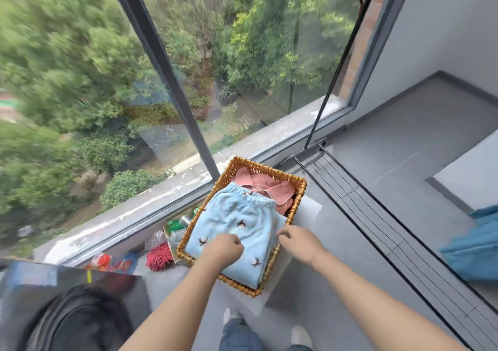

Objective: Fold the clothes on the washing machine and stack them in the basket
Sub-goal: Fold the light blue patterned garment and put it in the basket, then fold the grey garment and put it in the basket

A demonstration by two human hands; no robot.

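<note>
2 bare forearms extended fwd, L hand (225,246) fingers curled, R hand (299,240) fingers curled, knuckles up

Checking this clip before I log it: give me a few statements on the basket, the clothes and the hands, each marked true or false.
1. The blue trousers lie on top in the basket. True.
2. A pink garment lies under the trousers at the basket's far end. True.
3. The basket is made of white plastic. False: it is brown wicker.
4. The left hand rests on the trousers with curled fingers. True.
5. The right hand is lifted well clear of the basket. False: it is at the trousers' right edge, over the rim.
6. The basket sits beside a solid brick wall. False: it sits by a window.
</note>
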